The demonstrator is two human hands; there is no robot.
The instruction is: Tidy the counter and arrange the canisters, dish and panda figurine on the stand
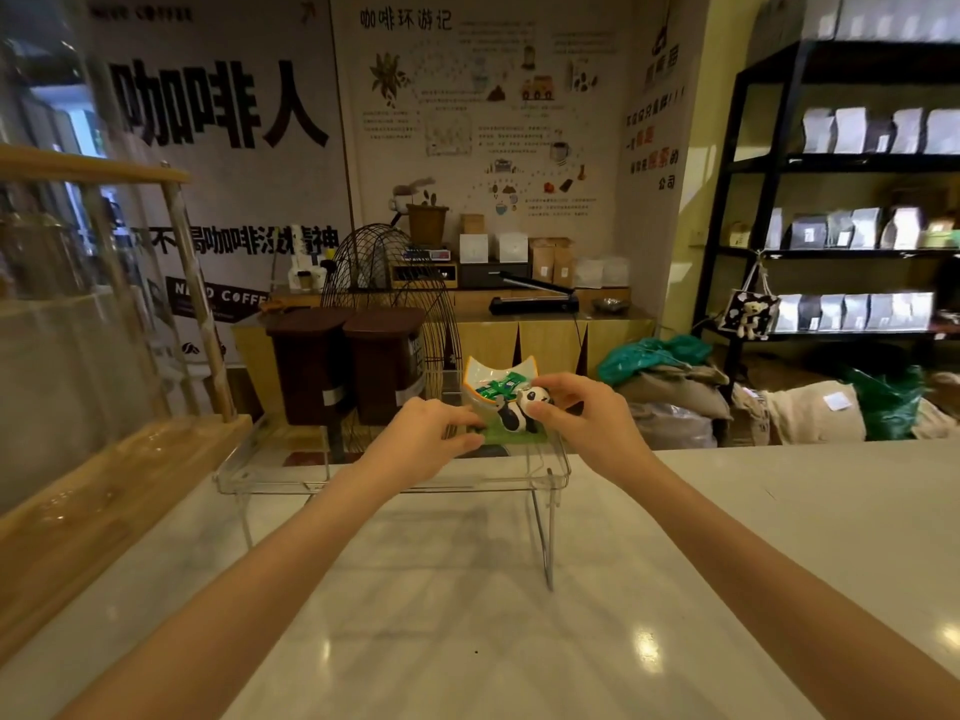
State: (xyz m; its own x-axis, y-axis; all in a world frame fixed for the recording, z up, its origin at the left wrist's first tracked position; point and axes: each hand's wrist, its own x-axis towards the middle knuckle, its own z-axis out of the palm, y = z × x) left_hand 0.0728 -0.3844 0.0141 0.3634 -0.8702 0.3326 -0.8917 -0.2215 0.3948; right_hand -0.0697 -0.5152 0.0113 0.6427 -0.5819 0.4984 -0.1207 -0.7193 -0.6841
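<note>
The black-and-white ceramic panda figurine on its green base point(517, 410) is held on the top shelf of the clear acrylic stand with thin metal legs point(270, 462), which is set on the pale marble counter point(467, 615). The right hand point(576, 415) is curled over the panda, its fingertips pinched on the head, while the green base is gripped at its near corner by the bent fingers of the left hand point(426, 433); the two-handed hold is judged to be for steadying and squaring the piece against the shelf edge. Just behind it, touching or nearly so, the white curved dish with an orange rim point(483, 367) is placed towards the back, probably so the lower figurine is not hidden. Green foil sachets point(501, 388) are seen lying in the dish; roughly three are counted, though they overlap. One figurine, one dish and one stand are counted. No canisters can be made out on the stand, so that part is judged not yet done
</note>
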